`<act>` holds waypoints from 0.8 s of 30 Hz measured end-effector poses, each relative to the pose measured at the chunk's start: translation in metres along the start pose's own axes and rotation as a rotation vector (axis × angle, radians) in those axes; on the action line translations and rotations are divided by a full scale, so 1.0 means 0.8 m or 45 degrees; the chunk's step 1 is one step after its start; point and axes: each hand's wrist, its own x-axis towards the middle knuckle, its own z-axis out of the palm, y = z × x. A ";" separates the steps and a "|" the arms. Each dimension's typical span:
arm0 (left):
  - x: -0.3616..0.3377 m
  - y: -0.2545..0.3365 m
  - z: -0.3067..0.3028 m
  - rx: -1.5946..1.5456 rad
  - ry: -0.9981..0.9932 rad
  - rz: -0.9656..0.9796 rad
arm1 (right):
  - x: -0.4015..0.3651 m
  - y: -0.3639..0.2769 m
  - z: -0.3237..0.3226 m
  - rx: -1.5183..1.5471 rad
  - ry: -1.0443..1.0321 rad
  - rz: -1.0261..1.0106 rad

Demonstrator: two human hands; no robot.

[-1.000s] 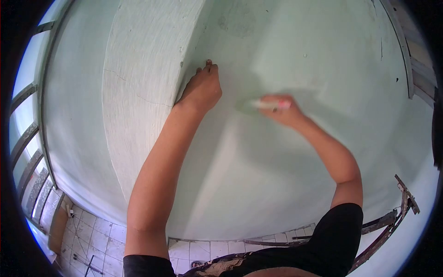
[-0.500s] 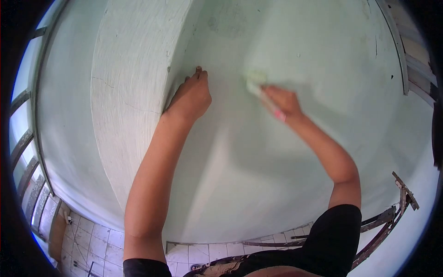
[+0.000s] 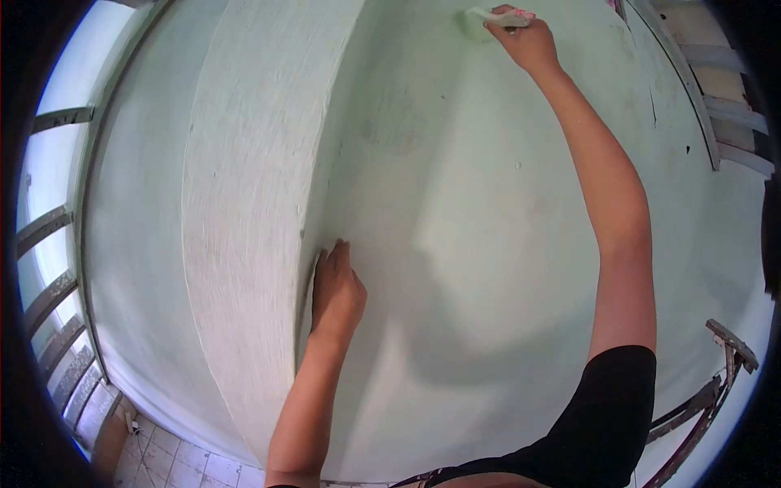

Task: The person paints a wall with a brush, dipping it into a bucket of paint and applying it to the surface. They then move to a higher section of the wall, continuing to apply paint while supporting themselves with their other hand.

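My right hand (image 3: 525, 41) is closed round the pale handle of a brush (image 3: 492, 16), which has a pink-red end. The brush head touches the pale green wall (image 3: 504, 220) near the top of the view, and its outline is blurred. Lower and to the left, my left hand (image 3: 338, 289) rests against the wall beside the edge of a whitish pillar (image 3: 252, 163), its fingers bent and close together. Nothing shows in it, though the palm side is hidden.
A barred window frame (image 3: 61, 224) lines the left side. Tiled floor (image 3: 175, 459) shows at the bottom left. At the lower right stands a rusty metal frame (image 3: 724, 366). Wooden slats (image 3: 736, 114) are at the upper right.
My right hand has moved up the wall with the brush. My left hand appears lower along the pillar edge, and the view has shifted upward.
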 end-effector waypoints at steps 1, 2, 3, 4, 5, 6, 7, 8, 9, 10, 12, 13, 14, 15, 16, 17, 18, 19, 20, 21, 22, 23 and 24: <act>0.009 0.005 -0.006 0.006 0.012 0.004 | 0.007 -0.007 -0.002 0.032 0.052 0.041; 0.016 0.011 -0.010 -0.035 0.077 -0.013 | 0.008 -0.015 -0.002 0.065 0.098 0.083; 0.019 0.014 -0.011 -0.076 0.132 -0.033 | -0.008 -0.014 0.011 0.111 0.083 -0.015; 0.020 0.015 -0.006 -0.068 0.127 -0.033 | -0.040 -0.009 0.029 0.156 0.068 -0.107; 0.020 0.013 -0.002 -0.036 0.185 0.011 | -0.082 -0.010 0.037 0.060 -0.085 -0.350; 0.020 0.010 0.000 -0.009 0.247 0.060 | -0.132 -0.029 0.031 -0.196 -0.284 -0.477; 0.021 0.007 0.001 -0.013 0.257 0.070 | -0.187 -0.043 0.031 -0.077 -0.331 -0.620; 0.019 0.006 0.001 -0.018 0.226 0.058 | -0.237 -0.074 0.023 -0.160 -0.535 -0.560; 0.016 0.005 0.001 -0.021 0.189 0.044 | -0.278 -0.097 0.011 0.043 -0.526 -0.657; 0.014 0.007 0.001 -0.025 0.197 0.045 | -0.298 -0.126 -0.014 0.112 -0.810 -0.606; 0.016 0.010 0.000 0.030 0.187 0.075 | -0.299 -0.132 -0.022 0.374 -0.685 -0.569; 0.017 0.009 0.000 0.035 0.195 0.081 | -0.288 -0.121 -0.020 0.408 -0.484 -0.651; 0.019 0.010 0.001 0.051 0.174 0.056 | -0.263 -0.102 -0.024 0.354 -0.434 -0.591; 0.019 0.010 0.002 0.063 0.151 0.030 | -0.218 -0.087 -0.032 0.299 -0.389 -0.531; 0.019 0.012 0.000 0.060 0.155 0.039 | -0.180 -0.067 -0.035 0.315 -0.292 -0.184; 0.018 0.014 -0.004 0.047 0.139 0.034 | -0.129 -0.042 -0.035 0.190 -0.168 -0.089; 0.018 0.013 -0.007 0.036 0.123 0.024 | -0.075 -0.015 -0.034 0.117 -0.022 -0.057; 0.018 0.010 -0.006 0.034 0.136 0.025 | -0.020 0.008 -0.036 0.106 0.113 -0.027; 0.016 0.006 -0.005 0.015 0.114 0.033 | 0.028 0.016 -0.045 0.061 0.071 0.276; 0.015 0.003 -0.004 -0.004 0.085 0.041 | 0.074 0.043 -0.041 -0.317 0.292 0.009; 0.015 0.002 -0.005 -0.004 0.086 0.036 | 0.098 0.035 -0.043 -0.167 0.374 0.116; 0.015 0.001 -0.006 -0.017 0.081 0.040 | 0.120 0.024 -0.042 -0.014 0.449 0.221; 0.011 0.001 -0.006 -0.032 0.073 0.039 | 0.144 0.039 -0.035 0.002 0.461 0.212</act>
